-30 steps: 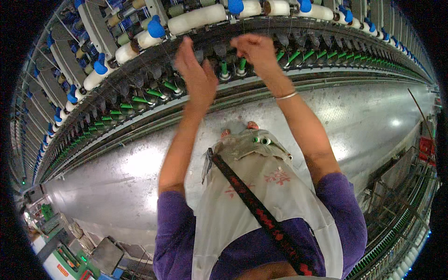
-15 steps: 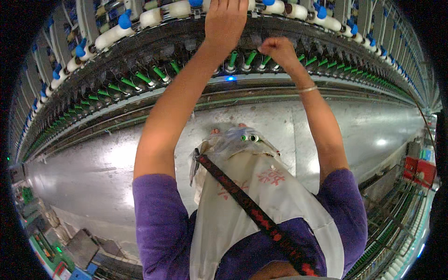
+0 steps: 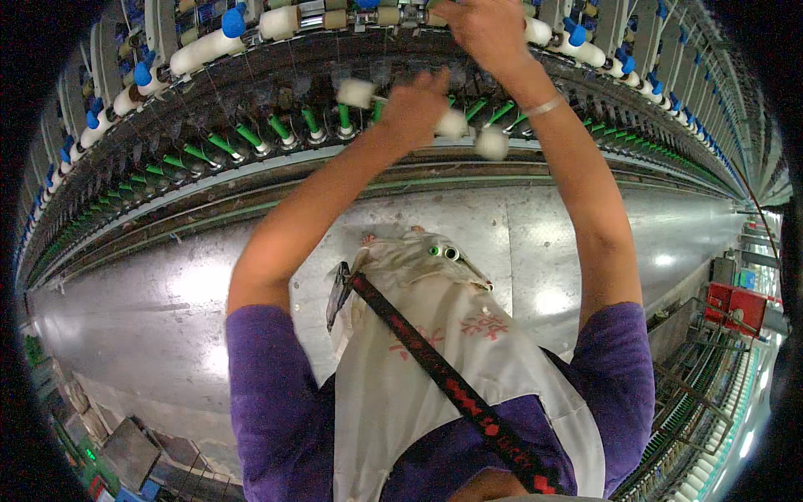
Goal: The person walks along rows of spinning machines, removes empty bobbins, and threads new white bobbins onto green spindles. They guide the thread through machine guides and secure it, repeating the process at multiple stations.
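Note:
My left hand (image 3: 414, 109), smeared by motion, is closed in front of the row of green bobbins. White cylindrical rollers stick out on both sides of it, one roller (image 3: 355, 93) at its left and another roller (image 3: 452, 124) at its right. A third white roller (image 3: 492, 143) appears blurred just beyond; what supports it is hidden. Up at the machine's roller row, my right hand (image 3: 492, 35) has its fingers curled against the metal shaft (image 3: 410, 15); whatever they grip is hidden. Beside that hand, brown and metal parts show between the white rollers.
Green bobbins (image 3: 312, 122) stand in a long curved row below the rollers. Blue knobs (image 3: 233, 22) dot the roller line. A grey metal floor (image 3: 150, 289) lies under me. Another machine (image 3: 703, 435) with a red box (image 3: 736, 308) runs along the right.
My left hand has come down from the roller row, with white rollers now at it. My right hand has risen from near the bobbins to the roller row. The view has shifted slightly.

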`<state>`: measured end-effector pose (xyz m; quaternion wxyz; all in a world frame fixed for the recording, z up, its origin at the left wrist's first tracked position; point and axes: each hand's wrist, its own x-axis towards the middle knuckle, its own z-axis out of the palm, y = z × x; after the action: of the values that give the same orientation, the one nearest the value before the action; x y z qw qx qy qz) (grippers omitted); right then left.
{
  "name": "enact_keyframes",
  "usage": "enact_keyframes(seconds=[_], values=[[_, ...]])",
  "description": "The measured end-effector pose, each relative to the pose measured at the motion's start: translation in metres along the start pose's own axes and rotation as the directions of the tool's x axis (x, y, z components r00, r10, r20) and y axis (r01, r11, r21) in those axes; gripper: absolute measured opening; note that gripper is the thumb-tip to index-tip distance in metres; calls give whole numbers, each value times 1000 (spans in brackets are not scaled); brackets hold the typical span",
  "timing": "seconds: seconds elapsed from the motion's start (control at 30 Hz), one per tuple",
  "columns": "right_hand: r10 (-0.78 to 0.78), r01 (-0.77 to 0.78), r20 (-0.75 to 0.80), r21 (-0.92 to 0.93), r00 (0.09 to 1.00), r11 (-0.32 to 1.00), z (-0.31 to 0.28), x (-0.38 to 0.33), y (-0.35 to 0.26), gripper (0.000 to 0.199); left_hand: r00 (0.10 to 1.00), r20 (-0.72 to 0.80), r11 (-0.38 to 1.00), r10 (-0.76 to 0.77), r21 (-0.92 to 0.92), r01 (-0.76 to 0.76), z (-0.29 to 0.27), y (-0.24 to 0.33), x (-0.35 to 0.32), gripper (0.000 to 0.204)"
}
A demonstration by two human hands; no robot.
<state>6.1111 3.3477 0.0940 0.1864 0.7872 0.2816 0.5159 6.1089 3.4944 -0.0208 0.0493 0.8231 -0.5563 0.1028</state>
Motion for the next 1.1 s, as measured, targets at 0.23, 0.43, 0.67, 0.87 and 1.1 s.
enact_keyframes(seconds=[0.23, 0.43, 0.67, 0.87, 1.1], values=[[195, -87, 477, -240, 857, 967, 26, 5, -11, 8, 954, 5, 907, -301, -308, 288, 17, -16, 27, 39], [61, -53, 385, -31, 921, 998, -11, 11, -9, 7, 976, 157, 944, -151, -269, 189, 10, 33, 12, 27], [298, -616, 608, 419, 736, 667, -74, -162, -112, 13, 901, -417, 978, -117, 108, 177, -60, -52, 55, 27], [584, -992, 804, -127, -113, -19, -108, -472, -292, 33, 882, -398, 912, -252, 208, 354, -77, -70, 105, 74], [341, -700, 623, -689, -704, -188, -394, -615, -491, 12, 568, -792, 731, -223, 250, 636, -12, 1, 94, 46]])
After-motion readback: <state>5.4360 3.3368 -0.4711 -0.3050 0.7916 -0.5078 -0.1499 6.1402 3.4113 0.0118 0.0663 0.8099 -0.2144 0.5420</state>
